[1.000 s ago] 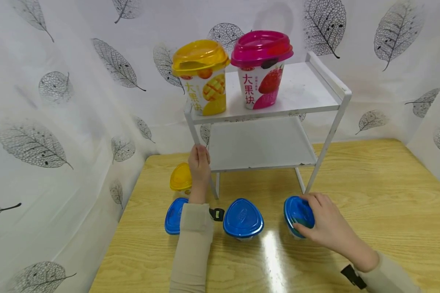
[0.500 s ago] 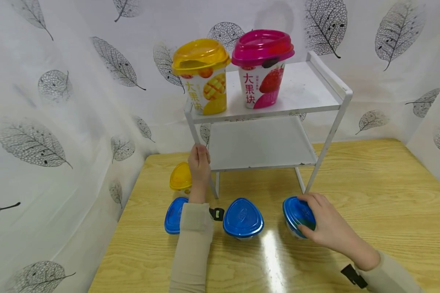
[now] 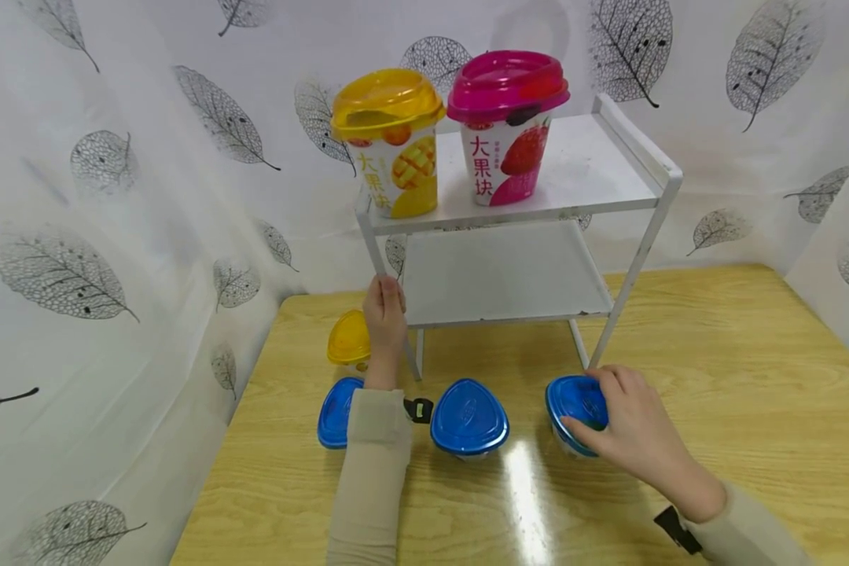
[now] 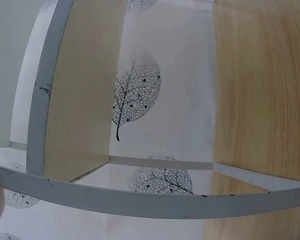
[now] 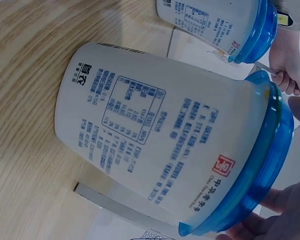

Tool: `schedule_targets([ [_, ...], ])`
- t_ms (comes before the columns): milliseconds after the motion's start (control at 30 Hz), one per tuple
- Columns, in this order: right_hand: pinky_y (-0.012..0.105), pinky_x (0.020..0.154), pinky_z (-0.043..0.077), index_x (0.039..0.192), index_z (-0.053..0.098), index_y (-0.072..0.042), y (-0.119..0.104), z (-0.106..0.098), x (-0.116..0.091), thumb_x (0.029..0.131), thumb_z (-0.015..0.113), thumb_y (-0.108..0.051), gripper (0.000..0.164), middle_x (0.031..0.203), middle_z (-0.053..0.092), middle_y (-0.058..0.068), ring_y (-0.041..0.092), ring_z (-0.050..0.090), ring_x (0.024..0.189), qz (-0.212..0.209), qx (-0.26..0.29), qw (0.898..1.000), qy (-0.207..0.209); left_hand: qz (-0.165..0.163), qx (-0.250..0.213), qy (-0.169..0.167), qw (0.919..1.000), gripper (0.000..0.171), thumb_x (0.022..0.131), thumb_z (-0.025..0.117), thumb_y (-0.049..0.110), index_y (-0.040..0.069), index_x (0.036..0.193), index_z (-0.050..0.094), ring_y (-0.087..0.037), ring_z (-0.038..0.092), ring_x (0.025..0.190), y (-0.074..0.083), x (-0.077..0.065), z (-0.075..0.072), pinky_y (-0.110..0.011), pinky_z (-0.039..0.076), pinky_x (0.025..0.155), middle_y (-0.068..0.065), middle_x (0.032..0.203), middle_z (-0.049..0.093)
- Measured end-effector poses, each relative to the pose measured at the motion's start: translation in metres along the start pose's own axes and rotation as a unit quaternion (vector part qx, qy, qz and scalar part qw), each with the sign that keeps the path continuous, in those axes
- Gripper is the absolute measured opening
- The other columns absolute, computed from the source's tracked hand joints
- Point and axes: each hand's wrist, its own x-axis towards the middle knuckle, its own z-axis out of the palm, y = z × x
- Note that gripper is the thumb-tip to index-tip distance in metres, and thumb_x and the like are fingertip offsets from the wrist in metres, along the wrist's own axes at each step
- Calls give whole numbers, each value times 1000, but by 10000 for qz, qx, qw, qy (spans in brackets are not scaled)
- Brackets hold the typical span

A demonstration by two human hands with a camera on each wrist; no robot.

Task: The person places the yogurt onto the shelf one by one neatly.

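My left hand (image 3: 385,314) grips the left front post of a white two-tier rack (image 3: 502,271). In the left wrist view, the rack's post (image 4: 155,202) crosses low and only a bit of that hand shows at the left edge. At the front right, my right hand (image 3: 640,428) holds a blue-lidded yogurt cup (image 3: 569,401) by its lid, thumb on the near side and fingers on the far side. The right wrist view shows the printed white side of this cup (image 5: 155,135); it stands upright on the table.
Another blue-lidded cup (image 3: 469,418) stands in the middle. A third blue-lidded cup (image 3: 336,413) and a yellow-lidded cup (image 3: 349,338) are partly behind my left arm. A yellow cup (image 3: 389,145) and a pink cup (image 3: 509,130) stand on the top shelf.
The right-hand cup has shifted slightly left, and the right thumb and fingers have moved a little on its lid. My left hand keeps its grip on the post.
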Motion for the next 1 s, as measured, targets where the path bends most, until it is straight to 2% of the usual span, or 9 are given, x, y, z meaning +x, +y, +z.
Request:
schedule_targets([
  [133,53,67,40,102,54,7,0,2,0,63,74,-45,68,94,52,19,37,48,88,-62,-191,9998,33,-17,13,-15,10000,57,88,29,45,-9,70,33,-5,26,46,1,0,0,-18,19,42,3,54,29],
  [333,54,68,40,103,53,6,1,1,1,62,76,-38,65,97,51,21,38,47,90,-107,-172,9998,-89,-19,-24,26,10000,58,88,30,45,-9,69,32,-6,26,45,1,0,0,-19,19,41,4,54,30],
  [600,56,73,39,108,51,5,2,-3,2,63,78,-30,63,105,49,22,39,44,98,-201,142,9991,-353,-23,25,120,9999,57,88,30,52,-2,68,34,-7,27,44,-29,1,0,-20,20,39,2,53,31],
  [1000,55,76,40,115,46,3,-1,-10,1,66,75,-13,59,113,48,21,39,44,103,-262,585,9948,-794,-129,49,89,9999,59,87,30,52,-4,69,35,-7,27,44,-29,0,0,-20,20,40,4,52,31],
])
